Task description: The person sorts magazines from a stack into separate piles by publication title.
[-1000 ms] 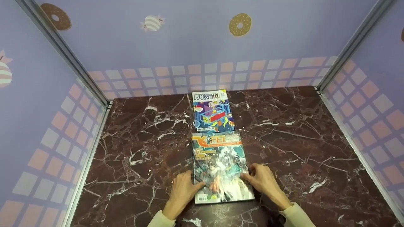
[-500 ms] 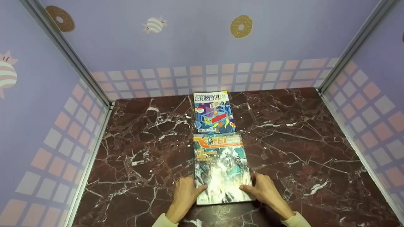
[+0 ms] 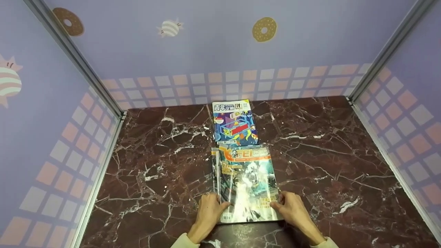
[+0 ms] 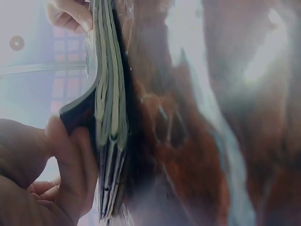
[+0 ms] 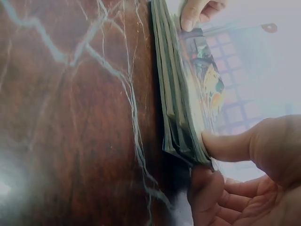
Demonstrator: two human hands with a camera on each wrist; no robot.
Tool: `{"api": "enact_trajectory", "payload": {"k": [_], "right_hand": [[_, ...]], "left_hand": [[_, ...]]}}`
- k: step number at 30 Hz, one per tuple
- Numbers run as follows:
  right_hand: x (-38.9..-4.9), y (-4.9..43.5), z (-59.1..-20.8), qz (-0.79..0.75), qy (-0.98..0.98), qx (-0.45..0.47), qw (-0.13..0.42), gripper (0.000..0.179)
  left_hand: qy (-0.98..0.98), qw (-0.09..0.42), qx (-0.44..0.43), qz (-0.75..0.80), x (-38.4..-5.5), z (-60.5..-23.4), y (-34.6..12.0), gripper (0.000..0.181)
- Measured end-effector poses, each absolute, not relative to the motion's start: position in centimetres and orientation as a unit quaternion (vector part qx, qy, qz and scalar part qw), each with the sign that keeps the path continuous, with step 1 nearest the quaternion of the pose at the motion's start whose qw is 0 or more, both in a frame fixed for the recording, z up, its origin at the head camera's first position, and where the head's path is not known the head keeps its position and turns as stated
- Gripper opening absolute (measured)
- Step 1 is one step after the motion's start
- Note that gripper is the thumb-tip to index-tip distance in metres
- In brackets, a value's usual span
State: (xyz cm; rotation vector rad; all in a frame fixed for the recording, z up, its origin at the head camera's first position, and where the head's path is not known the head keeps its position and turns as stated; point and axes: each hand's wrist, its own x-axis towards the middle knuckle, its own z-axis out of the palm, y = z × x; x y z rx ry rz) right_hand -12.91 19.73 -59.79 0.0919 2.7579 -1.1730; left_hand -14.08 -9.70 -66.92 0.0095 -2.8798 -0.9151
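At the lower centre of the head view, the left hand (image 3: 209, 210) and right hand (image 3: 294, 210) pinch opposite side edges of the top magazine (image 3: 249, 186). Beneath it, the lower magazine (image 3: 215, 172) shows along the left. The blue magazine (image 3: 236, 129) lies near the frame's centre, just above them, on the marbled surface (image 3: 155, 168).

I see the left hand (image 3: 208, 212) and right hand (image 3: 293, 210) level with each other, apart, thumbs (image 3: 225, 205) pointing inward, each hand pinching between thumb and fingers (image 5: 204, 188).
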Motion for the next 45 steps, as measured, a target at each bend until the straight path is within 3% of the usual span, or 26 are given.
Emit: {"api": "enact_trajectory", "payload": {"k": [10,16,22,29,33,39,45], "right_hand": [[-13.4,20.9,-58.9,-0.402,0.912,0.07,0.039,0.03],[-14.8,22.2,-58.7,-0.413,0.907,0.079,0.003,0.029],[-17.2,23.6,-58.4,-0.423,0.9,0.091,-0.049,0.025],[-20.9,25.4,-58.4,-0.418,0.898,0.099,-0.093,0.021],[-23.4,26.9,-58.0,-0.409,0.9,0.106,-0.112,0.017],[-27.3,29.4,-57.6,-0.389,0.902,0.116,-0.147,0.014],[-30.8,30.8,-58.4,-0.374,0.907,0.111,-0.16,0.017]], "left_hand": [[-0.924,0.018,-0.039,-0.38,-15.1,-66.7,-8.9,0.029],[-0.904,0.075,-0.091,-0.412,-17.3,-66.7,-7.4,0.028],[-0.883,0.047,-0.11,-0.454,-19.2,-60.8,-5.3,0.024],[-0.89,0.031,-0.14,-0.434,-24.5,-61.6,-3.0,0.034],[-0.897,0.009,-0.124,-0.424,-26.6,-58.9,-0.6,0.046],[-0.917,0.019,-0.124,-0.38,-35.1,-65.5,4.1,0.051],[-0.942,0.025,-0.088,-0.323,-39.1,-66.3,7.0,0.045]]}}
